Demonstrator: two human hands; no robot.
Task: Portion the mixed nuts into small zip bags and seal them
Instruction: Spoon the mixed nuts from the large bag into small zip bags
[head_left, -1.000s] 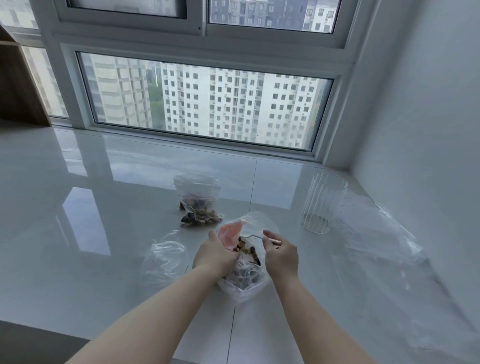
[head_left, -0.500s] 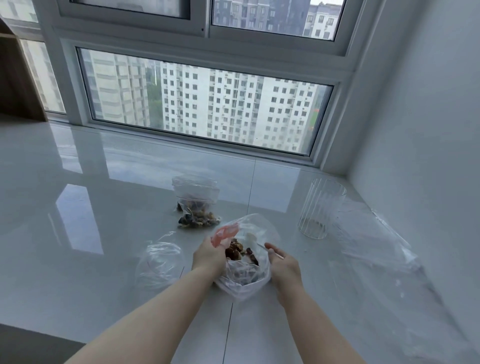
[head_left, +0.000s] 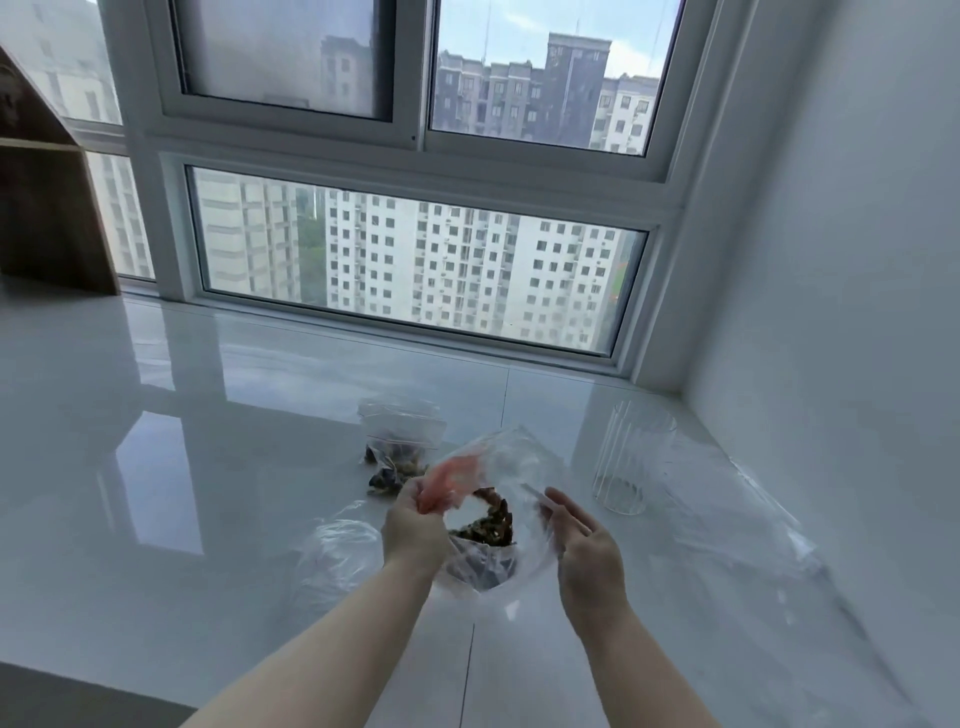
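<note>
head view. glossy white tiled surface (head_left: 156, 467) running up to a white-framed window (head_left: 415, 156); tower blocks outside.

left hand (head_left: 415, 530) raised over the surface, fingers curled round the mouth edge of a clear plastic zip bag with a red strip at its top (head_left: 519, 467); the red strip is bunched at the fingertips. mixed brown and dark nuts (head_left: 488, 525) sit in the lower part of this bag, which hangs between the two hands, its bottom near the surface; contact with the surface cannot be told.

right hand (head_left: 587, 551) at the bag's right edge, fingers mostly straight and pointing up-left along the plastic; whether it pinches the edge or only touches it cannot be told, motion blur.

behind the held bag, a second small clear zip bag holding nuts (head_left: 400, 447) lies on the surface, its top standing up. left of the hands, a crumpled clear plastic bag (head_left: 337, 551) on the surface. to the right, a ribbed clear glass tumbler (head_left: 631, 457) stands upright near the white wall (head_left: 857, 312), and beside it a large clear plastic sheet or bag (head_left: 753, 545) lies flat along the wall.
</note>
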